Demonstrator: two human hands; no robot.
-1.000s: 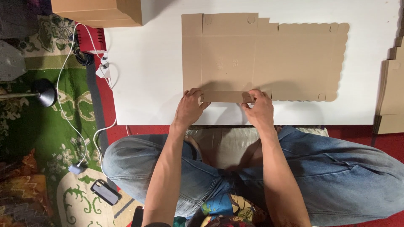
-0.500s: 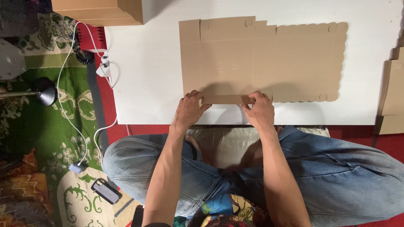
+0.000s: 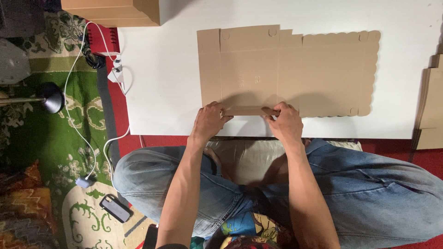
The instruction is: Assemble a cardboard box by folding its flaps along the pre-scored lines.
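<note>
Fingers [image 3: 220, 112] of left hand [image 3: 208, 122] and right hand [image 3: 285, 123] closed on the near flap [image 3: 249, 110] of a flat cardboard blank [image 3: 286, 69], pinching it at both ends. Blank lying on the white counter [image 3: 161, 83], near edge close to the counter's front rim. Bare room left and beyond. Stacked cardboard [image 3: 431, 101] cut off at right; a box [image 3: 113, 11] cropped at top. Fingertips partly hidden under the flap.
</note>
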